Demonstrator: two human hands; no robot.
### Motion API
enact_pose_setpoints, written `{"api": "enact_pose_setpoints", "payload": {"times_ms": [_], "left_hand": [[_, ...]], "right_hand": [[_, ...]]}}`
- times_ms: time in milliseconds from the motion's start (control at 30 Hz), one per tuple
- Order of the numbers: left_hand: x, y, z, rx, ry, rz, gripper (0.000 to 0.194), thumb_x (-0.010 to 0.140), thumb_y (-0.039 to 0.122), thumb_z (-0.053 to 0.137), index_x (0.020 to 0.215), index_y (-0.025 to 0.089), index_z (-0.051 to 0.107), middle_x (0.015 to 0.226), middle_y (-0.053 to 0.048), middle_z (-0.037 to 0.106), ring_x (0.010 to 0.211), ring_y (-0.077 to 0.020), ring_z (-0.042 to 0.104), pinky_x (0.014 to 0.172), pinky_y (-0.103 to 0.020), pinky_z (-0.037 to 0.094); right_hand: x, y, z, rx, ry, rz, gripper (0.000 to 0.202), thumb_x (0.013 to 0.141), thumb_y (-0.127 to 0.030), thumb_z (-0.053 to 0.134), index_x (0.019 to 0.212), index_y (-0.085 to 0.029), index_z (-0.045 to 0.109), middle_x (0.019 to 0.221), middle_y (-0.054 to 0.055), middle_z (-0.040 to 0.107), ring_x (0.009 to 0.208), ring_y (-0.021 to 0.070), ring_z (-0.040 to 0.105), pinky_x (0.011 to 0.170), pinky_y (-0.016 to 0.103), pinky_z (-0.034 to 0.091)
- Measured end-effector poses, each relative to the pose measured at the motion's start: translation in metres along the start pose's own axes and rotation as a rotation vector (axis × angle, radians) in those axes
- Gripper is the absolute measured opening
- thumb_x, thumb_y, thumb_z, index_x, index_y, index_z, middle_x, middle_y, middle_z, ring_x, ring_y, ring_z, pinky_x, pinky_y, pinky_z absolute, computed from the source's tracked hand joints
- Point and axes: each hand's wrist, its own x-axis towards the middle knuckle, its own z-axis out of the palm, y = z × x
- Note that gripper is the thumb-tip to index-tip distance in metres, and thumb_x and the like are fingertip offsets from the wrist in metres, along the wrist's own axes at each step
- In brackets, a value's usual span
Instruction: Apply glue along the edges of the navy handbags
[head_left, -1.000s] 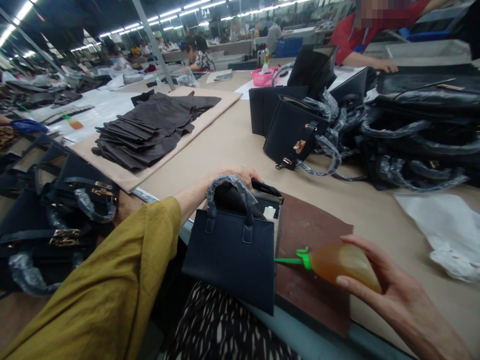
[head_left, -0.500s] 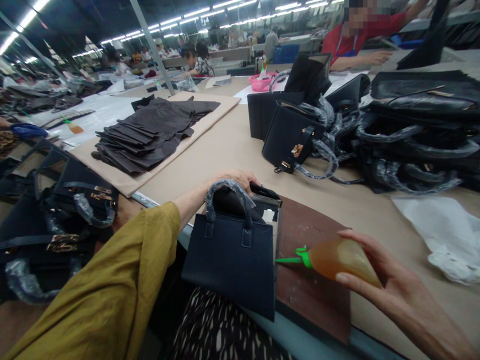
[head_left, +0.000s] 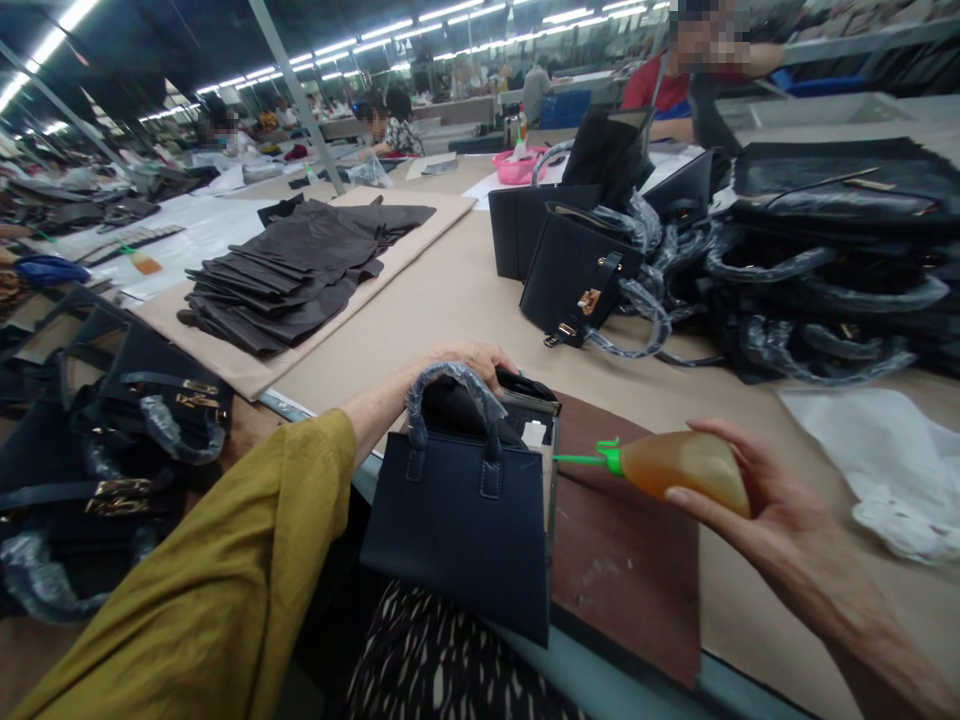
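The long tan worktable (head_left: pixel 465 290) carries everything. Toward its far right lies a heap of black leather handbags with film-wrapped handles (head_left: pixel 817 270); toward its far left, a fanned stack of dark brown cut leather panels (head_left: pixel 300 265) rests on a pale board. At the table's near edge sits a reddish-brown work mat (head_left: pixel 630 560), and against the mat's left side stands the small navy leather handbag with a plastic-wrapped handle (head_left: pixel 461 520), its lower part hanging off the table edge toward the person's lap.

Judging from this, glue could string or drip onto the navy outer face, because the nozzle points at the bag's open side seam from just beside it; a hard squeeze would overfill. The bag might also tip off the edge, since only its top is steadied.

The left hand (head_left: pixel 469 362) lies over the bag's top behind the handle, fingers curled down on the open mouth, holding it. The right hand (head_left: pixel 757 500) is wrapped around the amber squeeze bottle with a green nozzle (head_left: pixel 675 465), fingers partly closed along its belly, thumb underneath.
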Motion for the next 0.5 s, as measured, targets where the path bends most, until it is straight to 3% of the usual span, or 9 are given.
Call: {"api": "enact_pose_setpoints", "payload": {"times_ms": [133, 267, 500], "left_hand": [[0.0, 0.002, 0.001, -0.025, -0.022, 0.006, 0.043, 0.06, 0.023, 0.07, 0.102, 0.015, 0.069, 0.096, -0.004, 0.065, 0.082, -0.0183, 0.058, 0.068, -0.022, 0.044], [0.004, 0.0, 0.0, -0.049, -0.031, 0.003, 0.042, 0.057, 0.02, 0.071, 0.099, 0.016, 0.07, 0.093, -0.003, 0.066, 0.08, -0.0174, 0.058, 0.069, -0.022, 0.044], [0.003, -0.001, 0.001, -0.083, -0.036, -0.011, 0.047, 0.06, 0.021, 0.073, 0.106, 0.013, 0.067, 0.096, -0.006, 0.066, 0.08, -0.0184, 0.059, 0.069, -0.024, 0.045]], "right_hand": [[0.011, -0.003, 0.003, 0.048, 0.024, -0.021, 0.075, 0.059, -0.068, 0.073, 0.122, -0.034, 0.049, 0.109, 0.003, 0.062, 0.096, 0.0328, 0.06, 0.086, 0.052, 0.05], [0.014, -0.006, 0.006, 0.109, 0.053, -0.027, 0.073, 0.06, -0.063, 0.074, 0.12, -0.031, 0.05, 0.101, 0.003, 0.064, 0.087, 0.0284, 0.061, 0.075, 0.041, 0.056], [-0.003, 0.002, 0.006, 0.044, 0.015, 0.044, 0.076, 0.058, -0.068, 0.073, 0.121, -0.033, 0.051, 0.105, 0.003, 0.065, 0.093, 0.0296, 0.063, 0.075, 0.04, 0.058]]}}
